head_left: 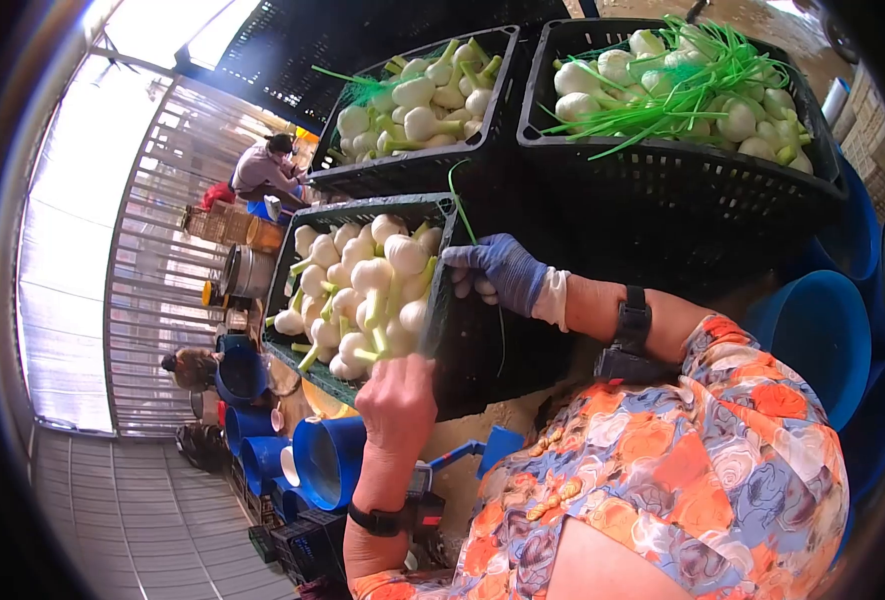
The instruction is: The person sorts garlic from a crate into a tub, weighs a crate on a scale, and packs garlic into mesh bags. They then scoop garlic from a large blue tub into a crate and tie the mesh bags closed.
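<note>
A black plastic crate (444,212) full of white garlic bulbs (370,275) with cut green stems stands in front of me. At its near rim my left hand (399,405), bare, is closed in a fist; what its fingers hold, if anything, is hidden. My right hand (502,275) wears a blue and white glove and is closed at the crate's right corner. A thin green plastic strip (463,205) rises out of its fingers, and a fine strand hangs below.
Behind stand two more garlic crates (510,60) (682,150); a bundle of green strips (662,95) lies on the right one. Blue tubs (812,335) (327,460) flank me. Another person (267,170) sits at the far left near a slatted wall.
</note>
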The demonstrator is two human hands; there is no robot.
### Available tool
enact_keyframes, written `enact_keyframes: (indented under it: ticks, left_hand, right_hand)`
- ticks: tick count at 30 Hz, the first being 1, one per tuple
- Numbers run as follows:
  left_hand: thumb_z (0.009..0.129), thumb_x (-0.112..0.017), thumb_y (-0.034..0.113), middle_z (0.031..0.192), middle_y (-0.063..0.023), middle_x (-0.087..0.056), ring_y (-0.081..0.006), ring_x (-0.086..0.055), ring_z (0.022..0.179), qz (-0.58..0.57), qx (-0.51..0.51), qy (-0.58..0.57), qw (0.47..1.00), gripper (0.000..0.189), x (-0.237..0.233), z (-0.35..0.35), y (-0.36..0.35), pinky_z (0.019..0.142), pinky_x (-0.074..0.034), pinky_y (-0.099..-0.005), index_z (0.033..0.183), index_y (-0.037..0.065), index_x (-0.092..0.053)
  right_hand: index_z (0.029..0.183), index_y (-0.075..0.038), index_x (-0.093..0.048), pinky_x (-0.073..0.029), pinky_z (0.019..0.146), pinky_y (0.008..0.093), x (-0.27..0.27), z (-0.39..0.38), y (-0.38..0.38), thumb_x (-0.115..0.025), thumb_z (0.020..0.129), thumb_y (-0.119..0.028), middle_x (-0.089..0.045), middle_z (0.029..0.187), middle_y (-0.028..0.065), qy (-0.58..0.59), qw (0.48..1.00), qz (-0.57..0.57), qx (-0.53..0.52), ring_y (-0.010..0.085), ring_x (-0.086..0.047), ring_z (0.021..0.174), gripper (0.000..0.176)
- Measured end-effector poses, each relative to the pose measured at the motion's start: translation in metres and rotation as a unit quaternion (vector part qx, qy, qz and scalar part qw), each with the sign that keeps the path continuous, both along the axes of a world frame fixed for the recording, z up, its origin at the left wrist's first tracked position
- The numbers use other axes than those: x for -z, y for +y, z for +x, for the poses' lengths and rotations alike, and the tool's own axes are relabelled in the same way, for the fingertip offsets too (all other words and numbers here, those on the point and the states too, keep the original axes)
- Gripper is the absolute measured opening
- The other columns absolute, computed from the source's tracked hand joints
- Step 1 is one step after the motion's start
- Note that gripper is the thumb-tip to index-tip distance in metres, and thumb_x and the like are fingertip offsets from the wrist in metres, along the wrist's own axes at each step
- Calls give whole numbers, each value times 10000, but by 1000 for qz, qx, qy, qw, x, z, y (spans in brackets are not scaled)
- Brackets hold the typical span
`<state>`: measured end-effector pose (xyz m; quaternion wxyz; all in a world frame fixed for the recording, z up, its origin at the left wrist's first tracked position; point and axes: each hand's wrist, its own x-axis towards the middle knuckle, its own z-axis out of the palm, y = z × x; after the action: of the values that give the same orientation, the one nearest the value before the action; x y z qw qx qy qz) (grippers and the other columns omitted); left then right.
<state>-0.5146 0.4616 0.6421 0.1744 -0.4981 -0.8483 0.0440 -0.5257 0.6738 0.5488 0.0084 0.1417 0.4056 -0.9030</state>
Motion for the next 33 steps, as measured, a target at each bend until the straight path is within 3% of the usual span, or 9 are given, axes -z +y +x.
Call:
enact_keyframes:
  ticks: [6, 9, 12, 19, 22, 27, 29, 32, 33]
  left_hand:
    - [804, -635, 92, 623, -98, -549, -262, -556, 548, 91, 57, 4, 994, 128, 3, -44, 8, 510, -438, -359, 708, 48, -563]
    - [851, -608, 96, 563, -50, -536, -114, -489, 499, 213, -22, -149, 965, 171, -4, -65, 19, 489, -381, -268, 720, -14, -598]
    - [854, -597, 70, 563, -45, -543, -98, -487, 505, 268, -64, -267, 924, 158, 4, -73, 18, 487, -382, -257, 727, -23, -591]
    - [647, -770, 413, 675, -127, -608, -334, -597, 605, -45, -1, -130, 990, 406, -11, -45, 26, 549, -440, -439, 776, 67, -601]
    - [709, -741, 334, 634, -93, -588, -259, -600, 571, -111, 47, -81, 989, 315, -5, -56, 22, 519, -436, -381, 775, 53, -616]
    - [784, -637, 255, 748, -82, -586, -227, -580, 686, -106, -16, -152, 983, 227, -11, -58, 29, 633, -440, -362, 882, 54, -602]
    - [814, -595, 224, 793, -77, -585, -214, -573, 731, -89, -57, -189, 976, 203, -14, -61, 34, 679, -441, -355, 926, 55, -597]
    - [859, -532, 177, 862, -71, -584, -195, -561, 800, -72, -105, -228, 965, 188, -15, -69, 39, 747, -443, -344, 990, 55, -589]
    - [874, -511, 161, 885, -69, -583, -188, -557, 823, -68, -114, -236, 963, 189, -15, -71, 40, 770, -444, -340, 1012, 56, -586]
  right_hand:
    - [742, -62, -596, -326, 390, 216, -3, -7, 40, -597, 827, -174, -602, 661, 95, 90, 982, -161, 51, 81, -415, 412, 140]
    - [730, -55, -579, -309, 388, 221, -6, 2, 63, -616, 825, -239, -597, 651, 91, 92, 990, -92, 58, 72, -391, 403, 211]
    - [754, -48, -594, -308, 380, 211, -8, 13, 62, -628, 832, -291, -616, 674, 109, 27, 999, -14, -12, 63, -380, 392, 258]
    - [790, -49, -661, -374, 414, 210, -4, 9, 30, -587, 864, -463, -642, 643, 58, 34, 989, 59, -131, 61, -459, 425, 427]
    - [664, -55, -646, -352, 388, 233, -6, 3, 22, -603, 799, -578, -620, 578, 49, 38, 978, 142, -146, 80, -440, 403, 542]
    - [668, -49, -634, -330, 362, 230, -18, 5, 26, -629, 814, -475, -611, 563, 65, 116, 975, 158, -107, 88, -444, 389, 451]
    - [660, -96, -625, -405, 473, 294, -29, 13, 29, -617, 850, -266, -527, 545, 11, 140, 973, 108, -148, 127, -499, 471, 255]
    - [681, -94, -620, -422, 492, 293, -10, 2, 18, -598, 847, -204, -527, 561, 16, 110, 982, -24, -155, 127, -510, 494, 200]
    - [645, -50, -599, -321, 346, 230, -16, 5, 13, -577, 850, -259, -570, 539, 64, 119, 986, -61, -97, 99, -434, 366, 293]
